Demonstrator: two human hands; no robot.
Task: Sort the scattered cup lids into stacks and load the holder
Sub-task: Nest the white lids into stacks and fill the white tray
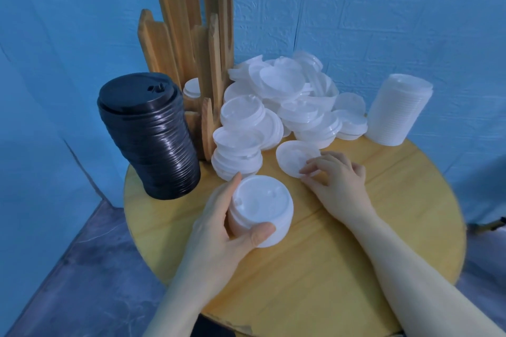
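Two bare hands work over the round yellow wooden table (356, 268). Her left hand (219, 224) curls round a short stack of white plastic cup lids (261, 209); her right hand (335, 175) pinches the rim of a single loose white lid (293, 157) lying flat. Thin, light and probably slick, such lids are best taken by the rim. Behind lies the jumbled white lid pile (290, 101), crowding the tall slatted wooden holder (191, 44), flanked by a black lid stack (153, 139) and a finished white stack (397, 109).

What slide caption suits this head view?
Left hand holds a white lid stack; right hand picks a loose lid.
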